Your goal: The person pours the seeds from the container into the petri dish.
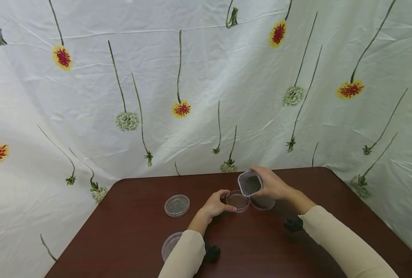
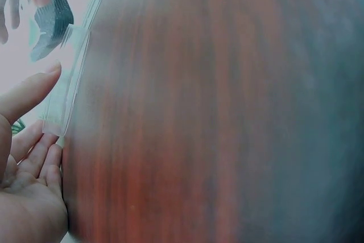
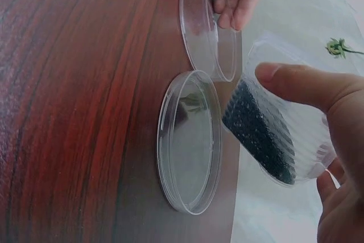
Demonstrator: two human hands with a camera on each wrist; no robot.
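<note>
My left hand (image 1: 217, 204) holds a clear petri dish (image 1: 238, 210) by its side, thumb at the near edge and fingers at the far edge. In the right wrist view, its fingertips (image 3: 242, 12) overlap the dish rim. My right hand (image 1: 270, 183) grips a clear, ribbed, square plastic tub (image 1: 250, 183), tilted above the dishes. Dark fine grains (image 3: 259, 132) lie banked against one side of the tub. Just below it, a second petri dish (image 3: 190, 157) stands on the table, close beside the first. No grains show in this second dish.
Farther left on the dark wooden table (image 1: 133, 224) sits a round clear dish (image 1: 177, 205) with a greyish, speckled look. Another round dish (image 1: 169, 245) is partly covered by my left sleeve (image 1: 185, 256). A white flowered cloth (image 1: 199, 77) hangs behind the table.
</note>
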